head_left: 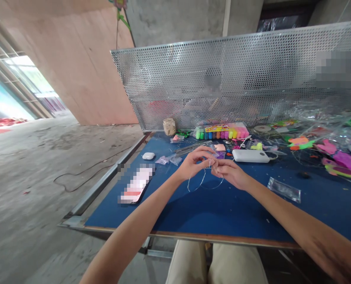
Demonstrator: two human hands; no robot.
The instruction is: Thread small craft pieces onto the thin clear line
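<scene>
My left hand (196, 163) and my right hand (229, 172) meet over the middle of the blue tabletop (169, 215). Between them runs a thin, shiny wire (201, 184), bent into loose loops that hang below the fingers. The fingertips of my left hand pinch it from one side. My right hand is closed on it from the other, thumb and fingers pressed together. Where the fingertips come together, the exact shape of the wire is too fine to make out. Just behind the hands lie a bundle of thin metal rods (190, 149) and small plastic packets (219, 147).
A phone (138, 183) and a white earbud case (148, 156) lie to the left. Behind my right hand sits a white power bank (250, 156). A pack of coloured clay (222, 131) stands before the perforated metal panel (193, 83). A clear packet (284, 189) lies right.
</scene>
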